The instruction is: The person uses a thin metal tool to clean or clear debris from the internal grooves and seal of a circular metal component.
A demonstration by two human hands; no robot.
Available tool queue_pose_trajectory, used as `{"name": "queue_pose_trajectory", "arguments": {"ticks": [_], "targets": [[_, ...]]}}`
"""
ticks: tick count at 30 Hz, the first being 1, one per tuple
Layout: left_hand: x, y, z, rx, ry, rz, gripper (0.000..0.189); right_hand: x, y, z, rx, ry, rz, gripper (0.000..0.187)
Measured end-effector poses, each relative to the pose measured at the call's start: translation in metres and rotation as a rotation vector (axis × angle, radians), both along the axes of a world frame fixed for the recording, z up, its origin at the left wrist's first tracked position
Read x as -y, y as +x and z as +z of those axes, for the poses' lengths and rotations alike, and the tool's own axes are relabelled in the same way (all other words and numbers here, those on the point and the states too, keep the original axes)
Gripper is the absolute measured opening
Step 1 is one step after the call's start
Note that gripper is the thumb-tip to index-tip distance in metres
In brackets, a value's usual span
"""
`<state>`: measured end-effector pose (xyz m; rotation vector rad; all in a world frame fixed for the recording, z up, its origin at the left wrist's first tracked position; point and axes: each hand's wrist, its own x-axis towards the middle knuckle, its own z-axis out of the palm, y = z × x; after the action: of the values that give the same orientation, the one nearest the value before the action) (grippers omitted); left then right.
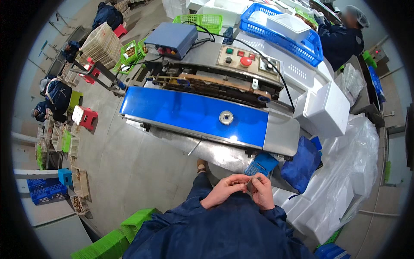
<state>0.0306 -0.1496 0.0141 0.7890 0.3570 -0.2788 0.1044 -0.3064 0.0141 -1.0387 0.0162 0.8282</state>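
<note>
My left hand (223, 191) and my right hand (262, 192) meet in front of my chest. Between their fingertips they pinch a small, thin grey-brown piece (250, 185), mostly covered by the fingers and too small to identify. Just beyond them, a blue calculator (257, 167) lies at the edge of the metal table. A continuous band sealer with a blue conveyor belt (181, 108) stands in front of me. On that belt rests a round metal ring-shaped part (226, 117). The sealer's control panel (247, 61) carries a red mushroom button and several smaller buttons.
A blue-grey control box (171, 39) with cables sits behind the sealer. At right are a blue bag (301, 165), white foam boxes (328, 110) and clear plastic sheeting (352, 168). Green baskets (106, 242) stand low at left. Co-workers (341, 42) work around the room.
</note>
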Motion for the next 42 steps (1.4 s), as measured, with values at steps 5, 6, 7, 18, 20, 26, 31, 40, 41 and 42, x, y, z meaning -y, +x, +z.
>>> {"name": "queue_pose_trajectory", "arguments": {"ticks": [5, 6, 7, 18, 20, 26, 31, 40, 41, 42], "targets": [[-0.076, 0.019, 0.0, 0.008, 0.296, -0.022, 0.017, -0.029, 0.022, 0.002, -0.218, 0.324, -0.059, 0.011], [-0.092, 0.025, 0.008, -0.032, 0.333, -0.005, 0.015, -0.034, 0.023, 0.004, -0.243, 0.36, -0.071, 0.011], [-0.106, 0.031, 0.009, -0.044, 0.409, 0.016, 0.019, -0.04, 0.025, 0.006, -0.236, 0.361, -0.091, 0.011], [-0.19, 0.126, -0.005, 0.39, 1.078, 0.055, 0.025, -0.059, -0.003, 0.01, -0.172, 0.461, -0.212, 0.014], [-0.19, 0.137, -0.01, 0.571, 1.407, -0.027, 0.046, -0.061, -0.011, 0.011, -0.183, 0.417, -0.311, 0.014], [-0.164, 0.156, -0.009, 0.569, 1.594, -0.172, 0.065, -0.065, -0.014, 0.016, -0.183, 0.37, -0.4, 0.013], [-0.156, 0.163, -0.024, 0.565, 1.634, -0.118, 0.056, -0.061, -0.004, 0.016, -0.163, 0.292, -0.382, 0.014], [-0.157, 0.146, 0.001, 0.196, 0.206, -0.213, 0.048, -0.05, 0.017, 0.016, -0.3, 0.303, -0.363, 0.02], [-0.155, 0.142, 0.02, 0.094, 0.014, -0.276, 0.053, -0.049, 0.02, 0.018, -0.307, 0.261, -0.38, 0.021], [-0.155, 0.138, 0.026, 0.088, -0.131, -0.312, 0.057, -0.049, 0.023, 0.021, -0.296, 0.252, -0.374, 0.022]]}}
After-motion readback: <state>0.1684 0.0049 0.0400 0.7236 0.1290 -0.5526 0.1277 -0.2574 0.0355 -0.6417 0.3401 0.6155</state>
